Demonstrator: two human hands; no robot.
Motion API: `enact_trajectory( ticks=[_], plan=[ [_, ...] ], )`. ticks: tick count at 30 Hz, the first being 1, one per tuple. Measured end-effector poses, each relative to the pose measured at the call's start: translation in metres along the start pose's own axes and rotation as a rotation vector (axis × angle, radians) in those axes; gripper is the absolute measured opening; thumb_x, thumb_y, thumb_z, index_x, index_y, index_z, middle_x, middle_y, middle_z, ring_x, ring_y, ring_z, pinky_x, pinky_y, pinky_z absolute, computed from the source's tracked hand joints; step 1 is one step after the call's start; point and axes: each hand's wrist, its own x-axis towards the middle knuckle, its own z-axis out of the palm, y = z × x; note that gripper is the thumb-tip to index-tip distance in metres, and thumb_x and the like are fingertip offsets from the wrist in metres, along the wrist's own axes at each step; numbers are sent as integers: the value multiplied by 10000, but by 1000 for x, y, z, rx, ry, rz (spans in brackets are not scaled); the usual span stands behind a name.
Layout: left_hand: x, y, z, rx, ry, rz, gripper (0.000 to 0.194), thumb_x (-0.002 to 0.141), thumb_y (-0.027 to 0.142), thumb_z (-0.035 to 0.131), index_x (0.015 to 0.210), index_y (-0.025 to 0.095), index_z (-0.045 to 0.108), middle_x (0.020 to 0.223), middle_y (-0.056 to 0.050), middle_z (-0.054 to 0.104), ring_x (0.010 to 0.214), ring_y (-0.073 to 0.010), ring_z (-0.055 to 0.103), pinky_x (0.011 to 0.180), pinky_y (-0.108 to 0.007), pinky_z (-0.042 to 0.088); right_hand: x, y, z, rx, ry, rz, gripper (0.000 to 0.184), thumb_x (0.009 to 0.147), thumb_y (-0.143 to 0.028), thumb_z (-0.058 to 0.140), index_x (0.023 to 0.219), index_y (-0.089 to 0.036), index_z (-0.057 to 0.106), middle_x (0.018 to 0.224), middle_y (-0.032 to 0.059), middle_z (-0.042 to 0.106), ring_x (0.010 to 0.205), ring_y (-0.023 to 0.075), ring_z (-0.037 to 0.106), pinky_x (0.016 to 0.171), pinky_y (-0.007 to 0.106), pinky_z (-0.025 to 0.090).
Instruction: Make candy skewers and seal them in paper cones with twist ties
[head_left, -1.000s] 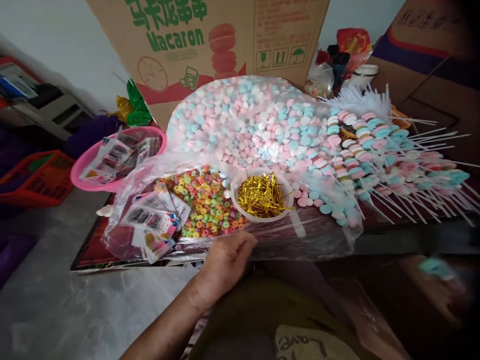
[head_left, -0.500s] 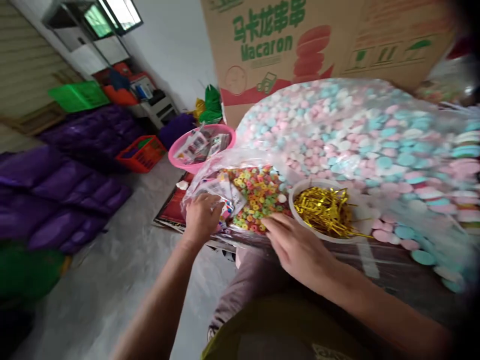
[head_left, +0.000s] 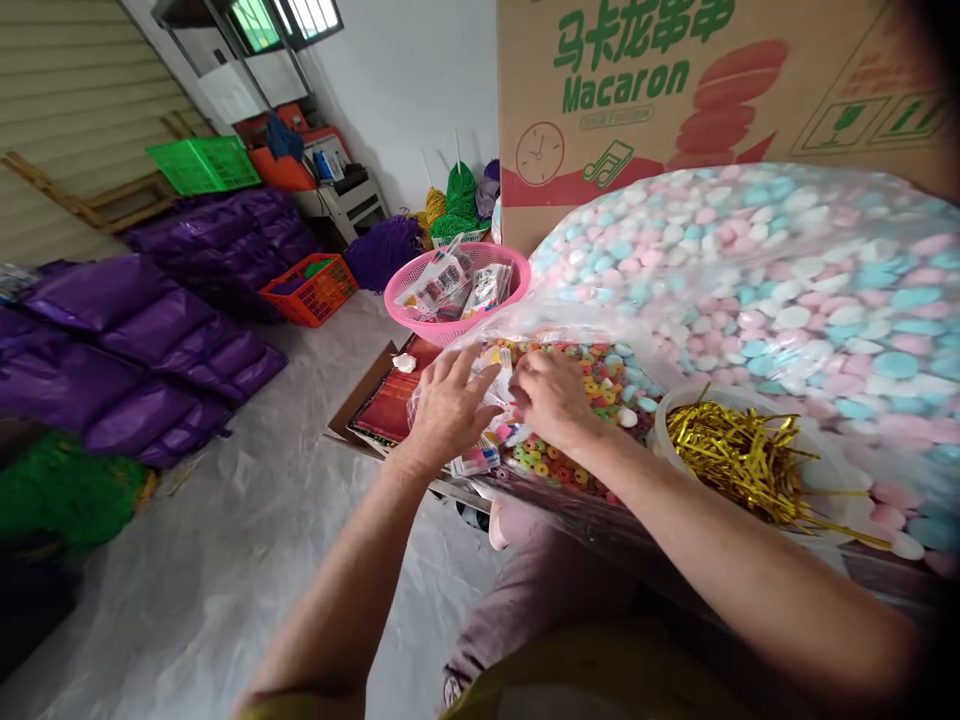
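Observation:
My left hand rests over small printed plastic packets, fingers spread and thumb pointing right. Just right of it, my right hand has its fingers curled down at the packets' right edge; whatever is under the fingertips is hidden. Colourful ring-shaped pieces like fruit cereal lie around and beneath the right hand in clear plastic. To the right of that hand stands a white round tub holding gold tinsel strips. Pink, white and blue discs fill a large clear plastic bag behind.
A pink basket with more packets stands beyond my left hand. A Macaron carton rises at the back. On the floor at left are purple bundles, an orange crate and a green crate.
My right hand has moved left, from the ring pieces by the tub to the packets beside my left hand. The left hand's fingers have spread. The camera view has shifted left.

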Motion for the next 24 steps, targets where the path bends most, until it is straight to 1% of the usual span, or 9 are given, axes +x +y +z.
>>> enact_trajectory(
  ticks=[3, 5, 6, 8, 11, 14, 17, 21, 24],
  plan=[
    [27, 14, -11, -28, -86, 183, 176, 784, 302, 647, 935, 217, 674, 1124, -77, 650, 1134, -305, 511, 1030, -555, 239, -15, 14, -36, -13, 132, -133, 171, 858, -139, 450, 833, -150, 618, 957, 94, 619, 962, 234, 490, 833, 373, 328],
    [33, 16, -1, -126, -119, 183, 82, 786, 278, 645, 832, 215, 673, 939, -34, 693, 1009, -260, 584, 1036, -548, 246, -31, 25, -49, -12, 239, -102, 166, 871, -154, 448, 806, -148, 600, 857, 79, 626, 883, 224, 509, 791, 364, 343],
    [31, 14, 8, -181, -96, 137, 111, 771, 282, 662, 857, 213, 671, 948, -38, 691, 999, -258, 592, 1029, -536, 276, -40, 29, -51, -6, 266, -52, 158, 875, -173, 462, 800, -148, 599, 832, 75, 627, 859, 222, 514, 769, 358, 350],
    [18, 4, 29, -269, -8, 5, 157, 781, 264, 646, 917, 188, 667, 1046, -82, 669, 1020, -244, 596, 988, -455, 377, -55, 34, -46, 6, 251, -1, 152, 876, -203, 491, 792, -149, 606, 829, 71, 629, 844, 217, 518, 756, 348, 358],
    [-10, -14, 50, -284, 46, -79, 201, 855, 256, 536, 998, 170, 648, 1163, -120, 613, 1105, -221, 561, 960, -383, 434, -61, 24, -28, -11, 156, -63, 182, 890, -226, 481, 805, -162, 628, 901, 77, 628, 897, 223, 499, 814, 364, 351],
    [-27, -23, 56, -283, 45, -102, 237, 846, 285, 549, 1043, 187, 637, 1174, -106, 606, 1127, -229, 539, 985, -413, 424, -43, 4, -9, -51, 73, -37, 169, 872, -273, 512, 887, -165, 641, 1048, 113, 596, 999, 271, 452, 818, 399, 336],
    [-29, -26, 59, -288, -2, -72, 273, 796, 320, 621, 1028, 179, 652, 1143, -102, 625, 1097, -247, 548, 971, -437, 434, -19, -4, 3, -52, 5, 22, 111, 817, -202, 550, 821, -160, 653, 1026, 126, 594, 996, 288, 451, 781, 400, 332],
    [-26, -23, 54, -308, -29, -73, 265, 811, 337, 611, 1019, 180, 657, 1152, -110, 620, 1115, -253, 540, 968, -453, 424, -11, 11, -1, -38, 12, 43, 142, 800, -114, 496, 765, -151, 628, 960, 109, 602, 960, 265, 471, 781, 386, 330],
    [-17, -2, 24, -333, -5, -95, 383, 807, 386, 616, 1130, 181, 603, 1294, -143, 532, 1209, -280, 470, 995, -490, 374, -28, 22, -26, -22, 27, 3, 138, 828, -120, 449, 794, -145, 580, 910, 95, 598, 908, 227, 498, 805, 372, 340]
  ],
)
